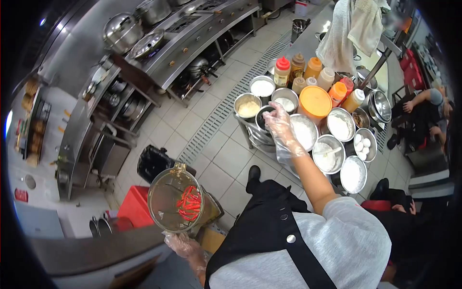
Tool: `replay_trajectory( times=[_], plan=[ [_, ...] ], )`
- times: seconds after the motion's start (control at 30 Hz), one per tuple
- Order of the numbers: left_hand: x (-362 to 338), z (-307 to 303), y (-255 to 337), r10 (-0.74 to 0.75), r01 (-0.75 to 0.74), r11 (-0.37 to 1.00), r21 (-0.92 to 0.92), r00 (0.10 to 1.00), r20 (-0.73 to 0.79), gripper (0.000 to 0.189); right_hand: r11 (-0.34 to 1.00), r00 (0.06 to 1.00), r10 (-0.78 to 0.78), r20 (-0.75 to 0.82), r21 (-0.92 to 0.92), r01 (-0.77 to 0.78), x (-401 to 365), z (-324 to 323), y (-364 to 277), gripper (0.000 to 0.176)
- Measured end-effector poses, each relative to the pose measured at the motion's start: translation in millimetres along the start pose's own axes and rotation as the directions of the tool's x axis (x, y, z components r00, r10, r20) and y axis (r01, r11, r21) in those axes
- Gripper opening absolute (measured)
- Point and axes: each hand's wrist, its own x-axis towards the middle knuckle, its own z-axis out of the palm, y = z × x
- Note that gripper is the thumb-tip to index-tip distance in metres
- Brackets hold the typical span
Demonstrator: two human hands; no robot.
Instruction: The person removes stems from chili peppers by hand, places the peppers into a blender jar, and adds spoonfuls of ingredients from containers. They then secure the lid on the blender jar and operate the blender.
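My left hand [184, 245], in a clear plastic glove, grips the near side of a large see-through blender jug [154, 212] just below its rim. Sliced red chillies [189, 203] lie inside it. My right hand [280, 124], gloved likewise, is stretched out over a small dark container [260, 118] among the seasoning pots. Its fingers are curled together, and what they hold, if anything, cannot be made out. Close by are a pot of pale yellowish granules [249, 108], pots of white powder [262, 87] and an orange-lidded tub [315, 102].
Sauce bottles [282, 71] stand behind the pots, and a bowl of eggs [362, 143] is to the right. Towels [353, 26] hang above. A black bin [156, 166] and a red container [136, 209] sit near the jug. A stove [192, 29] runs along the wall; another person [423, 108] is at right.
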Motion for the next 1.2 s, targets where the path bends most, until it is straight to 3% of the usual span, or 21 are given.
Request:
replay_trajectory(
  times=[0.13,0.17,0.23,0.27,0.3,0.37,0.43,0.47,0.53,0.6,0.67,0.7,0.73,0.8,0.87,0.93,1.0,1.03,1.07,1.13,1.2],
  plan=[
    [74,59,-34,0.062,-0.069,0.997,0.029,0.980,0.190,0.025,0.993,0.998,0.057,-0.031,-0.102,-0.060,67,40,31,0.052],
    [93,92,-30,-0.216,0.253,0.858,-0.446,0.967,0.132,0.024,0.983,0.988,0.156,0.013,0.091,-0.157,75,47,41,0.047],
    [132,107,-53,-0.195,0.292,0.854,-0.431,0.947,0.255,0.025,0.932,0.979,0.201,0.047,0.300,-0.206,83,61,57,0.034],
    [148,120,-58,-0.175,0.326,0.845,-0.423,0.917,0.357,0.025,0.983,0.996,0.080,-0.037,0.170,-0.073,87,66,59,0.030],
    [160,133,-62,0.168,-0.216,0.971,0.103,0.922,0.348,0.021,0.993,0.990,0.086,-0.113,0.087,-0.077,91,68,61,0.027],
    [177,176,-44,0.134,-0.156,0.987,0.039,0.929,0.346,0.015,0.994,0.974,0.109,-0.199,-0.004,-0.112,89,67,57,0.026],
    [205,201,-56,0.115,-0.115,0.993,-0.027,0.892,0.437,0.010,0.905,0.909,-0.093,-0.407,-0.415,-0.093,91,59,50,0.025],
    [213,217,-46,0.116,-0.115,0.993,-0.031,0.882,0.458,0.010,0.901,0.906,-0.066,-0.417,-0.416,-0.126,92,56,47,0.023],
    [226,261,-16,-0.216,0.322,0.930,-0.175,0.867,0.449,0.012,0.817,0.910,-0.134,-0.391,-0.563,-0.121,91,49,54,0.021],
    [255,289,-36,-0.302,0.470,0.854,-0.223,0.797,0.523,0.013,0.844,0.918,-0.166,-0.361,-0.533,-0.057,89,43,28,0.017],
    [271,320,-40,-0.274,0.374,0.923,-0.088,0.802,0.531,0.011,0.773,0.908,-0.231,-0.350,-0.633,-0.048,83,42,31,0.017],
    [296,333,-91,0.194,-0.136,0.981,-0.140,0.773,0.604,0.011,0.768,0.900,-0.215,-0.380,-0.634,-0.084,81,46,26,0.017],
    [306,347,-101,0.270,-0.223,0.962,-0.156,0.702,0.659,0.010,0.782,0.883,-0.237,-0.406,-0.619,-0.075,81,48,19,0.016],
    [319,376,-106,0.115,0.064,0.974,-0.218,0.690,0.715,0.009,0.785,0.859,-0.260,-0.441,-0.614,-0.078,81,54,12,0.016],
    [328,397,-101,0.132,-0.005,0.986,-0.166,0.636,0.761,0.009,0.923,0.797,-0.120,-0.592,-0.363,-0.131,79,66,17,0.016],
    [335,414,-99,0.141,-0.082,0.990,-0.115,0.585,0.798,0.010,0.929,0.762,-0.148,-0.631,-0.353,-0.112,82,77,22,0.017],
    [339,428,-96,0.286,-0.299,0.942,-0.151,0.485,0.826,0.013,0.966,0.687,-0.023,-0.727,-0.194,-0.173,82,90,32,0.019],
    [333,436,-87,0.099,-0.001,0.993,-0.120,0.574,0.813,0.018,0.981,0.679,0.005,-0.734,-0.128,-0.146,79,94,49,0.021],
    [332,443,-76,0.095,0.005,0.993,-0.119,0.565,0.819,0.018,0.979,0.672,0.006,-0.740,-0.133,-0.154,80,99,52,0.021],
    [332,454,-62,-0.265,0.366,0.928,0.066,0.529,0.806,0.019,0.954,0.542,0.269,-0.796,0.299,-0.033,84,107,55,0.022],
    [342,467,-80,-0.294,0.415,0.905,0.095,0.447,0.845,0.019,0.913,0.532,0.300,-0.792,0.400,0.080,84,107,58,0.022]
  ],
)
